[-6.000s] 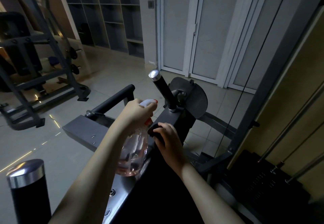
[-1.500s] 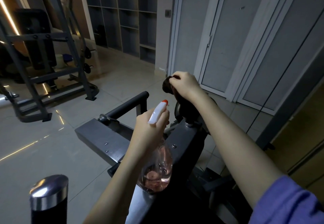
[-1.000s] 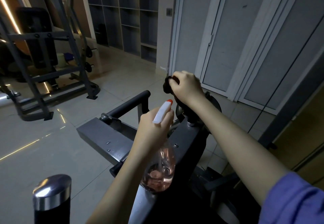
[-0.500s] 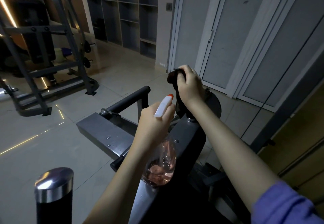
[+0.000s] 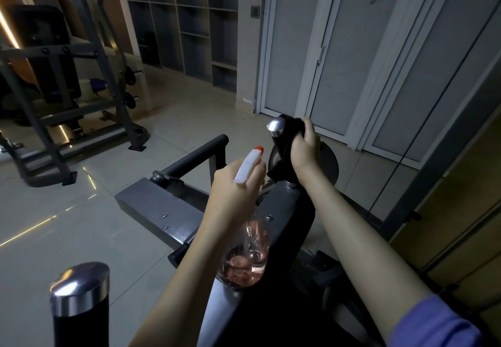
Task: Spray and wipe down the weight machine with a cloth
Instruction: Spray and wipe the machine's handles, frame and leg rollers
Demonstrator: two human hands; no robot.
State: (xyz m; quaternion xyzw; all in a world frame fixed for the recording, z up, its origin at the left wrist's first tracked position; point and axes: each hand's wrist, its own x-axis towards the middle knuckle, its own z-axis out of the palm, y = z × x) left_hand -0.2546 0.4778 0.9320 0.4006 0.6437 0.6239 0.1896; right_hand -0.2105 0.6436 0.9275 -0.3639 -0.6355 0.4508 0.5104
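Observation:
My right hand (image 5: pixel 305 149) grips a dark cloth (image 5: pixel 288 140) wrapped round the upright handle of the weight machine (image 5: pixel 168 211). The handle's chrome cap (image 5: pixel 276 125) shows bare above the cloth. My left hand (image 5: pixel 235 189) holds a clear spray bottle (image 5: pixel 248 249) with pink liquid by its neck, just left of and below the handle. Its white head with a red nozzle (image 5: pixel 252 163) points up toward the handle.
A second black handle with a chrome cap (image 5: pixel 80 289) stands at the lower left. A horizontal padded bar (image 5: pixel 195 156) juts out behind the grey frame. Another rack (image 5: pixel 62 80) stands far left, shelves and white doors behind. A cable and weight stack frame rise on the right.
My right hand with the cloth has slid down the handle, so the chrome cap that it covered now shows. The bottle hand has barely moved.

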